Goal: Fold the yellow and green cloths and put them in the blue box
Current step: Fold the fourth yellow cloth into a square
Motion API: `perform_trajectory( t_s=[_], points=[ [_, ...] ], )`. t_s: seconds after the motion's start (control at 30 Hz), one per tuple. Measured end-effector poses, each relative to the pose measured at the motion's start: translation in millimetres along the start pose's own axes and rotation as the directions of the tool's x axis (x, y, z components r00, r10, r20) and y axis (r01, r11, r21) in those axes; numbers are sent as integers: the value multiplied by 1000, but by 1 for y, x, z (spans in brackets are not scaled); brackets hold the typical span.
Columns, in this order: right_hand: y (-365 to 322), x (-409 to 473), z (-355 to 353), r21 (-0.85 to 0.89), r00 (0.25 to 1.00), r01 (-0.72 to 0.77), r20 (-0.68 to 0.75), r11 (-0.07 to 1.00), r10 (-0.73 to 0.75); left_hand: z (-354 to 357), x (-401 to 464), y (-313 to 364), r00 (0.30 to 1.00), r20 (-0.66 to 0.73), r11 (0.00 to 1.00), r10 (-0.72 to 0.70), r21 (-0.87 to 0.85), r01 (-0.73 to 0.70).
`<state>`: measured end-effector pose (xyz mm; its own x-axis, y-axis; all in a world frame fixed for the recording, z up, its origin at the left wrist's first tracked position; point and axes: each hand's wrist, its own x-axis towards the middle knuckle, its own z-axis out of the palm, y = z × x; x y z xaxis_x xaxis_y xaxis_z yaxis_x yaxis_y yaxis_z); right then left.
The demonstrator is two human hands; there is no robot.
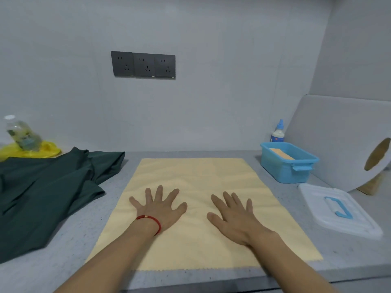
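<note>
A pale yellow cloth [196, 174] lies spread flat on the grey counter in front of me. My left hand [160, 206] presses on its middle with fingers spread; a red string bracelet is on that wrist. My right hand [234, 214] lies flat on the cloth a little to the right, fingers straight. A dark green cloth [46, 187] lies rumpled on the counter to the left, apart from both hands. The blue box [287, 172] stands open at the back right, with a folded yellowish piece [280, 153] inside.
A white lid [338, 210] with a blue handle lies right of the yellow cloth. A small blue-capped bottle [278, 132] stands behind the box. A large white roll [342, 144] leans at the right. A plastic bottle [22, 132] rests on a yellow bag [45, 150], back left.
</note>
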<state>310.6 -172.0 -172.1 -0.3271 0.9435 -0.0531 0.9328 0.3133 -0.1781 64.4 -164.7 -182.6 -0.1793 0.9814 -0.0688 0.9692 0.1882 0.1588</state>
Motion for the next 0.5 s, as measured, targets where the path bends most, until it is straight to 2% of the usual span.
perform_trajectory(
  t_s=[0.03,0.1,0.17,0.2,0.23,0.3,0.37,0.4,0.5],
  points=[
    [-1,-5,-4,3,999,47,-17,999,-47,-4,-6,1,1000,-12,1000,-1,0,1],
    [0,-19,-9,-14,987,145,-65,989,-145,-16,-19,6,986,-153,997,60,58,-51],
    [3,-40,-13,-17,974,222,-32,975,-223,-24,-41,12,912,-355,979,204,65,-194],
    [7,-49,-14,-24,971,239,25,971,-238,-26,-53,17,862,-413,949,295,24,-313],
    [10,-58,-14,-40,965,246,106,968,-241,-22,-69,21,828,-413,905,380,-17,-424],
    [14,-72,-12,-85,943,274,221,958,-250,-8,-104,27,814,-278,844,511,-16,-535],
    [15,-81,-9,-67,932,311,214,948,-291,11,-129,29,839,-95,845,535,50,-533],
    [14,-87,-8,-41,931,325,189,945,-313,17,-137,29,850,-53,851,523,84,-518],
    [23,-100,-7,21,930,354,100,935,-354,18,-145,24,850,-73,847,522,164,-506]
  ],
)
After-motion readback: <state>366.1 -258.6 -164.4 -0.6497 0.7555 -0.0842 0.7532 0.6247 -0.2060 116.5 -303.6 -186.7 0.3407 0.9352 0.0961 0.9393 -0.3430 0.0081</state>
